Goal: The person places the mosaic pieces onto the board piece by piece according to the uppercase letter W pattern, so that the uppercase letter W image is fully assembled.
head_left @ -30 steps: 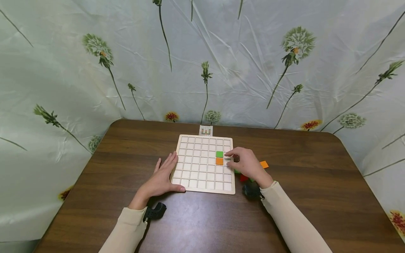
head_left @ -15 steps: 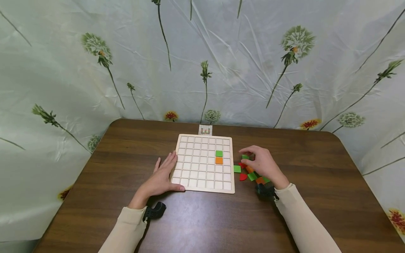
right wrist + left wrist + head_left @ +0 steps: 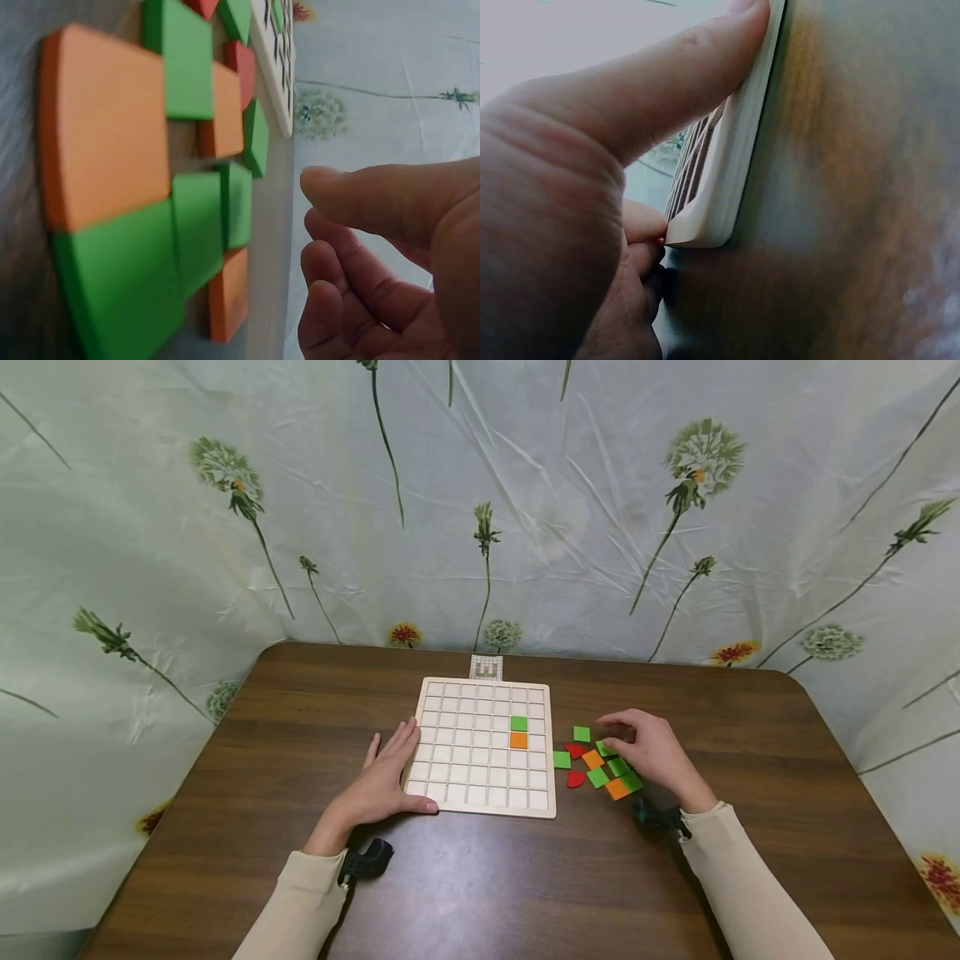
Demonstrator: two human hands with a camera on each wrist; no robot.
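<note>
A light wooden grid board point(image 3: 480, 811) lies on the table. One green square tile point(image 3: 519, 723) and, nearer me, one orange square tile point(image 3: 518, 740) fill two cells on its right side. My left hand point(image 3: 381, 783) rests against the board's left edge, fingers stretched out, with the thumb point(image 3: 697, 71) along the near edge. To the right of the board, my right hand point(image 3: 654, 752) hovers over the far right side of a loose tile pile, thumb and fingers apart and slightly bent. Nothing shows between them in the right wrist view, where orange point(image 3: 105, 127) and green tiles point(image 3: 124, 277) lie beside the hand.
The pile also holds red rounded pieces point(image 3: 575, 779); a green tile point(image 3: 561, 760) lies right at the board's edge. Behind the board lies a small card point(image 3: 486, 668) with a printed grid. A flower-patterned sheet point(image 3: 555, 552) hangs behind the brown table point(image 3: 465, 893).
My right hand has moved rightward from the board's right side to the far right part of the loose tiles, uncovering most of the pile. The left hand has stayed put.
</note>
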